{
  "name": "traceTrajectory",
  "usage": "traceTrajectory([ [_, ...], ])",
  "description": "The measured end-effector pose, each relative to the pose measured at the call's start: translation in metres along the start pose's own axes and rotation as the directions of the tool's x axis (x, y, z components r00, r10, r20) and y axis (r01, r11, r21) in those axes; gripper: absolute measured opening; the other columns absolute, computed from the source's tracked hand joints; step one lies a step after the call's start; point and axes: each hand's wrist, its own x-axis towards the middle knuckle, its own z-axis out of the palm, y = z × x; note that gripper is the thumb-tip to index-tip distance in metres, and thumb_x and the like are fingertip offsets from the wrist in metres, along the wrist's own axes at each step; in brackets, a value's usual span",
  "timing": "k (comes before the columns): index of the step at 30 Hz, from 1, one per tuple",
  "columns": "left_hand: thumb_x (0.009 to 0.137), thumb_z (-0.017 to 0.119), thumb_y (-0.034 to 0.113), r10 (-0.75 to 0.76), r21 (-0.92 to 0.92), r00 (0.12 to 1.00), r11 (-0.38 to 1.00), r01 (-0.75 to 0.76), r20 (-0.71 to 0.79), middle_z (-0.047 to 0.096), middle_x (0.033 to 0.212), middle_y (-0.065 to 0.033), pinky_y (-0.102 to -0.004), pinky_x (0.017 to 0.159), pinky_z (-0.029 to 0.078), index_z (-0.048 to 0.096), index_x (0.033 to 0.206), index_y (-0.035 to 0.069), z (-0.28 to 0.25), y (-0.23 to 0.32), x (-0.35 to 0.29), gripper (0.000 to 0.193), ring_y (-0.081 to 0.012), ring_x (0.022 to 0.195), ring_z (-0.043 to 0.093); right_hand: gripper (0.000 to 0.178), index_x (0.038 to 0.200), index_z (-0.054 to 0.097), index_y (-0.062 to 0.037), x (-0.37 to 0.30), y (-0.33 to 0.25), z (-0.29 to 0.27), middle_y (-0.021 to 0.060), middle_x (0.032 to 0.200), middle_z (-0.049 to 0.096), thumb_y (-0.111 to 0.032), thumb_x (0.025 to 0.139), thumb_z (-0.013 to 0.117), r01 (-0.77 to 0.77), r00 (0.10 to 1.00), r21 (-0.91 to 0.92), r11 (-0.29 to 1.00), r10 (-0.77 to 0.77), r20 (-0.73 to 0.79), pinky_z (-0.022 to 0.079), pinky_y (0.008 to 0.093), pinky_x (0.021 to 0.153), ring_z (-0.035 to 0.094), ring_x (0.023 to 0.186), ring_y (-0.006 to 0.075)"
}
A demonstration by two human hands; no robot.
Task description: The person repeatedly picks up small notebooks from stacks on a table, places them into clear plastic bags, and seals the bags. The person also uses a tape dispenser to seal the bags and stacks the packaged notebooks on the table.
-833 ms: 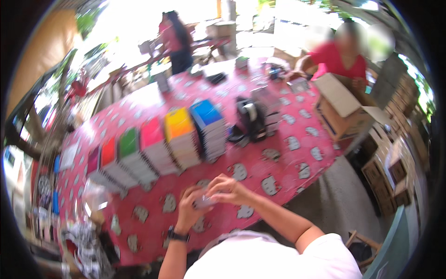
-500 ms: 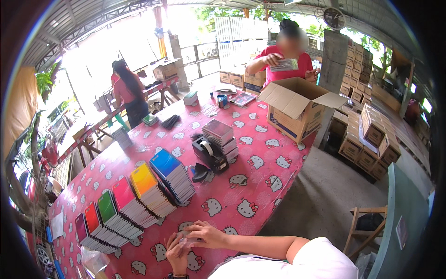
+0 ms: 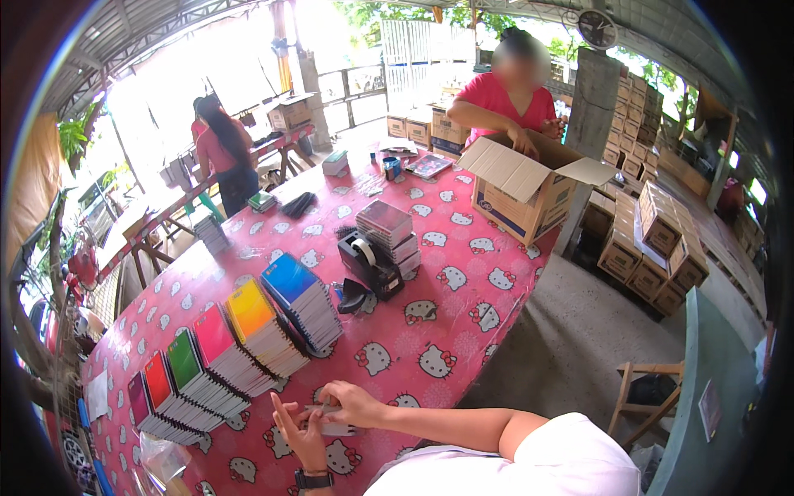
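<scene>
My left hand (image 3: 299, 434), a dark watch on its wrist, is raised over the pink table cover (image 3: 463, 355) with its fingers stretched apart. Close against it, my right hand (image 3: 351, 405) has its fingers bent together as in a pinch; what they hold is too small to make out. A pale, flat thing (image 3: 337, 428) shows below the hands, its kind unclear. Beyond them runs a slanting row of spiral notebook stacks: blue (image 3: 291, 279), yellow (image 3: 250, 307), pink (image 3: 217, 337), green (image 3: 184, 359), red (image 3: 157, 380) and maroon (image 3: 139, 398).
A black tape dispenser (image 3: 370, 269) stands beside wrapped notebooks (image 3: 385, 221). Clear plastic (image 3: 163, 456) lies at the near left. Across the table, a person in a pink shirt (image 3: 506, 103) reaches into an open carton (image 3: 517, 202). Stacked cartons (image 3: 641, 240) stand on the right.
My left hand's fingers have spread and lifted, and my right hand has shifted slightly left. The person opposite has lowered the flat package into the carton.
</scene>
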Motion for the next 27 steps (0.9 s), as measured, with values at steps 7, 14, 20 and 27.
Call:
traceTrajectory([
  [7,0.084,0.06,0.012,0.43,0.337,0.9,0.86,-0.383,-0.075,0.045,0.127,-0.0146,-0.0418,0.092,0.042,0.042,0.135,0.005,0.002,-0.007,-0.009,0.054,-0.0234,0.098,0.059,0.021,0.084,0.068,0.0015,0.022,0.007,-0.005,0.0135,0.076,0.067,-0.013,0.07,0.072,-0.28,0.946,0.197,0.94,0.236,0.22,0.05,0.0306,0.066,0.063,0.071,0.0173],
  [14,0.091,0.048,0.035,0.273,0.595,0.899,0.677,-0.433,0.343,0.051,0.129,-0.0078,-0.049,0.104,0.022,0.051,0.126,0.009,-0.001,-0.017,-0.053,0.044,-0.0253,0.122,0.045,0.019,0.082,0.07,-0.0005,0.036,0.016,-0.018,0.0152,0.075,0.067,-0.013,0.068,0.068,-0.207,0.929,0.086,0.974,0.168,0.33,0.051,0.0321,0.067,0.065,0.071,0.0195],
  [20,0.091,0.045,0.043,0.217,0.552,0.925,0.751,-0.362,0.312,0.049,0.131,-0.0052,-0.0482,0.106,0.018,0.051,0.127,0.009,-0.001,0.004,-0.056,0.05,-0.0238,0.123,0.042,0.02,0.099,0.067,-0.0008,0.093,0.085,-0.141,0.0085,0.092,0.067,-0.009,0.081,0.064,-0.077,0.894,-0.067,0.995,0.039,-0.446,0.051,0.0275,0.073,0.063,0.083,0.0143],
  [27,0.091,0.047,0.041,0.167,0.545,0.947,0.785,-0.295,0.273,0.047,0.133,-0.0035,-0.05,0.108,0.013,0.051,0.129,0.01,0.006,-0.001,-0.054,0.05,-0.0222,0.125,0.038,0.032,0.094,0.071,-0.0176,0.155,0.169,-0.208,0.0048,0.093,0.07,-0.045,0.08,0.063,-0.673,0.707,-0.272,0.688,0.488,-0.512,0.046,0.0416,0.084,0.061,0.098,0.0282],
])
